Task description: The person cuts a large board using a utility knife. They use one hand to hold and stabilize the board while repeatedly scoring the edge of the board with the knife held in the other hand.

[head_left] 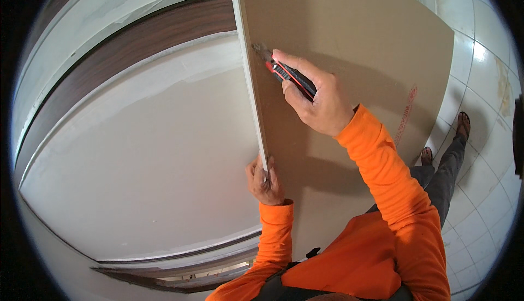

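Note:
A large brown-faced gypsum board point(349, 44) with a pale edge stands in front of me, extending from the top of the view toward my body. My left hand point(266, 181) is closed around the board's left edge, low in the view, with fingers on both sides. Higher up, my right hand point(316, 93) grips pliers point(295, 80) with black and red handles. Their metal jaws point up and left, close to the board's brown face near its left edge. Whether the jaws touch the board cannot be made out.
Left of the board is a large whitish panel point(153, 137), with a dark wood-grain strip point(147, 36) beyond it. White floor tiles point(475, 192) lie at the right, where my sandalled foot point(463, 123) shows. Red print point(405, 116) runs along the board's right part.

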The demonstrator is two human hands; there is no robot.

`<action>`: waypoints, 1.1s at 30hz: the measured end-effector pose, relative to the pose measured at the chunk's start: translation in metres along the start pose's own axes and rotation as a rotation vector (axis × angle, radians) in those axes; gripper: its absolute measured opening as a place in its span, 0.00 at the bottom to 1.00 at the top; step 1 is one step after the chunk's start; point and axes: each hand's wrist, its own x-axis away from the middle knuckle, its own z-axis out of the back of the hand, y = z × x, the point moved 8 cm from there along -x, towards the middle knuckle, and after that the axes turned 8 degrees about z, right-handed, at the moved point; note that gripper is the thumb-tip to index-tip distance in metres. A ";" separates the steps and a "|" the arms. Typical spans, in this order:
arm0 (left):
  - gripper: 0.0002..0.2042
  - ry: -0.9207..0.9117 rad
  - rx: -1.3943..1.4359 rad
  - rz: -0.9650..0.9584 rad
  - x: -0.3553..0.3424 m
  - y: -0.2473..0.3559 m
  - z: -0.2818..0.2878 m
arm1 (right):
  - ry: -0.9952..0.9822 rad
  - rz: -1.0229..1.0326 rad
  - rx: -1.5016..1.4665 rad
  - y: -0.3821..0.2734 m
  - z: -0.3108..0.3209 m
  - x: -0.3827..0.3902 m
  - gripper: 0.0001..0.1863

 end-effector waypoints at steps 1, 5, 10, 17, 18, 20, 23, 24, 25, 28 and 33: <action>0.08 0.000 -0.006 0.009 0.000 -0.002 0.000 | -0.008 -0.014 0.012 0.001 -0.001 0.003 0.25; 0.11 -0.004 -0.012 -0.046 0.000 0.000 0.000 | -0.078 -0.075 0.019 0.005 -0.005 0.018 0.25; 0.09 -0.021 -0.035 -0.027 -0.001 -0.003 -0.001 | -0.150 -0.047 -0.031 -0.003 -0.002 0.030 0.24; 0.08 0.000 0.002 -0.016 0.002 -0.007 0.000 | 0.062 0.072 -0.059 -0.005 0.013 -0.012 0.23; 0.08 0.001 0.009 -0.002 0.002 -0.009 0.000 | 0.042 0.062 -0.049 -0.003 0.010 -0.016 0.23; 0.08 0.003 0.011 0.002 0.001 -0.008 -0.001 | 0.023 0.021 -0.036 0.002 0.004 -0.020 0.25; 0.08 0.000 -0.007 -0.009 -0.001 -0.003 -0.001 | 0.018 0.002 -0.031 0.003 0.001 -0.020 0.25; 0.08 -0.002 -0.009 0.000 -0.001 -0.001 -0.001 | 0.023 0.007 -0.018 0.002 0.000 -0.019 0.25; 0.08 -0.010 -0.013 0.019 -0.001 -0.001 -0.001 | 0.025 0.005 -0.036 0.002 -0.001 -0.018 0.24; 0.08 -0.025 -0.052 0.069 -0.001 -0.001 0.000 | 0.024 0.008 -0.034 0.001 -0.002 -0.013 0.23; 0.08 -0.037 -0.005 0.052 -0.001 -0.002 -0.001 | -0.083 -0.105 0.040 0.009 -0.003 0.003 0.25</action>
